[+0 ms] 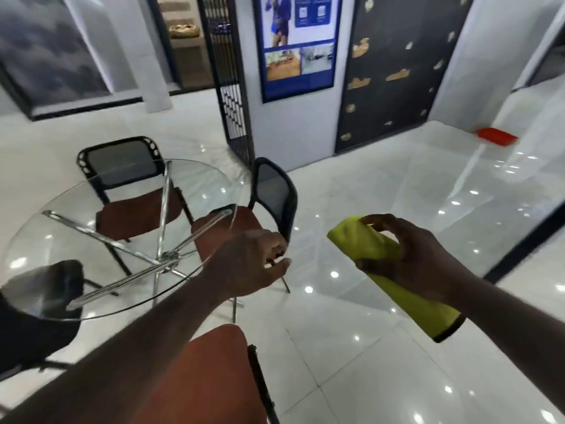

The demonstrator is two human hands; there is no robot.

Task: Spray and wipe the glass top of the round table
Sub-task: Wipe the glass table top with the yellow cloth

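Right hand (406, 255) clamped on yellow cloth (379, 246), left hand (253, 264) loosely curled beside round glass worktop (91, 221) at left — no spray bottle visible — likely before wiping; next, cloth onto glass.

Two bare forearms show, with no sleeve, watch or ring visible. The left hand (250, 264) sits at frame centre, the right hand (409, 255) at centre right. Neither wears a glove.

round glass table (61, 240), chrome legs, white tiled floor (382, 224)
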